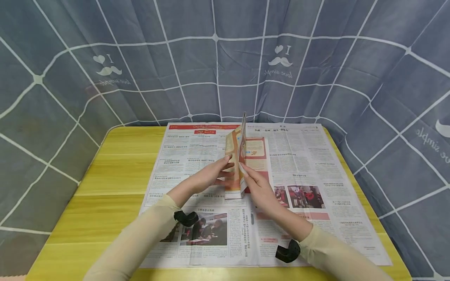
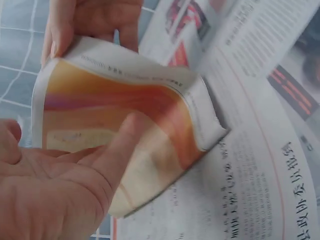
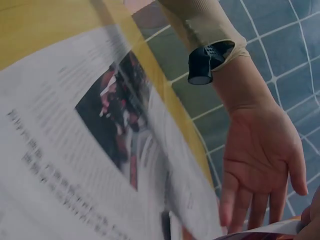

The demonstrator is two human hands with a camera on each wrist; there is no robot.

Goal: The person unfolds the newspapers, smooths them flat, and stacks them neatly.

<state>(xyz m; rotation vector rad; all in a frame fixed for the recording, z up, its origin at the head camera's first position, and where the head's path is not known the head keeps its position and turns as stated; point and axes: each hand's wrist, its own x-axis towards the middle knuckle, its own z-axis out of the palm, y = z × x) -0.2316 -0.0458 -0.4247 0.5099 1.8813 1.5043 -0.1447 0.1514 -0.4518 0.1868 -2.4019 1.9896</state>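
A folded sheet of colour-printed paper (image 1: pixel 232 148) stands on edge between the hands, its orange and cream side facing left. Straight fingers of the left hand (image 1: pixel 212 171) lie against that side; in the left wrist view, one fingertip touches the printed face (image 2: pixel 85 117). The right hand (image 1: pixel 259 189) pinches the paper's right edge, thumb in front and fingers behind. From the right wrist camera, the left hand (image 3: pixel 260 150) shows its palm with fingers extended, and only a bit of the right hand (image 3: pixel 312 215) appears at the lower right corner.
Beneath the hands a large newspaper (image 1: pixel 190 156) covers much of the yellow table (image 1: pixel 109 175). Another red and cream printed page (image 1: pixel 258 146) lies flat on it, right of the upright paper. A grey curtain with white lines (image 1: pixel 190 62) surrounds the table's back and sides.
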